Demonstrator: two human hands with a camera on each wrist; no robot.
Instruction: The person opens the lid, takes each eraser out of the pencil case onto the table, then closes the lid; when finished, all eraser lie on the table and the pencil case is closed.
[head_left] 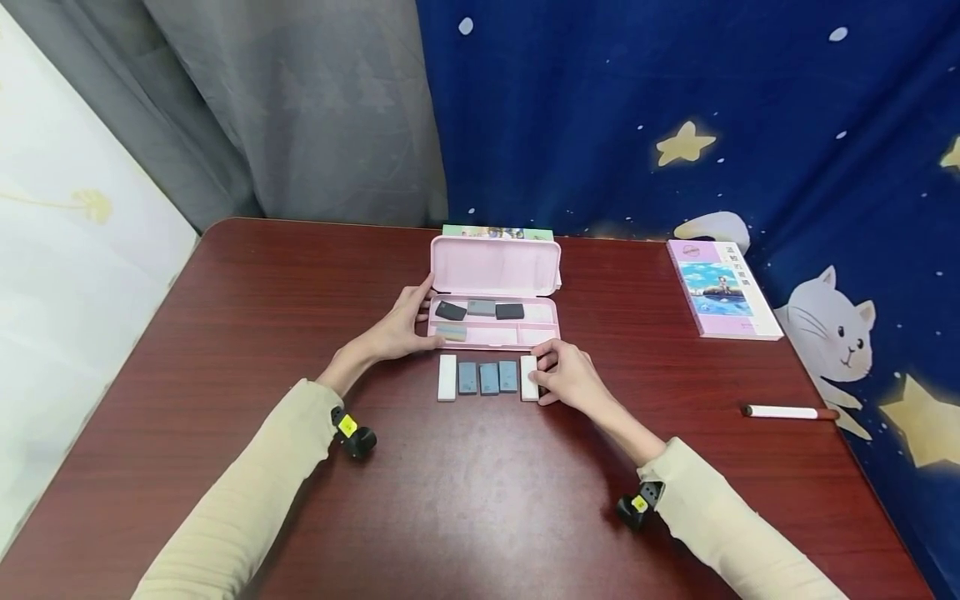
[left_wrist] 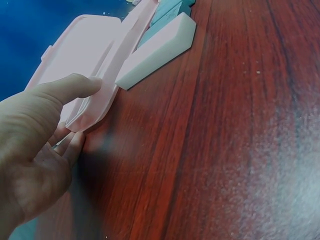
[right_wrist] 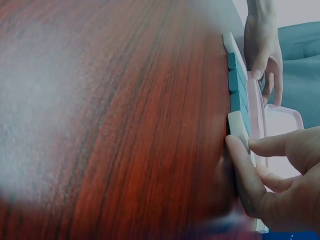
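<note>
Working from afar, I grip the open pink case (head_left: 538,312) on the table (head_left: 480,500) by its left end with my left hand (head_left: 401,327); my right hand (head_left: 572,375) pinches the rightmost white block (head_left: 528,378), beside three blue-grey blocks (head_left: 489,379) just in front of the case.

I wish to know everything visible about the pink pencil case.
The pink, rectangular, plastic-looking pencil case lies open on the glossy red-brown table, its lid raised at the back. Its long rear compartment holds two black rectangular blocks and a grey one; the front-left compartment holds a paler block. The grip of the left hand holds its left end, thumb at the front; whether the right hand touches it, I cannot tell.
</note>
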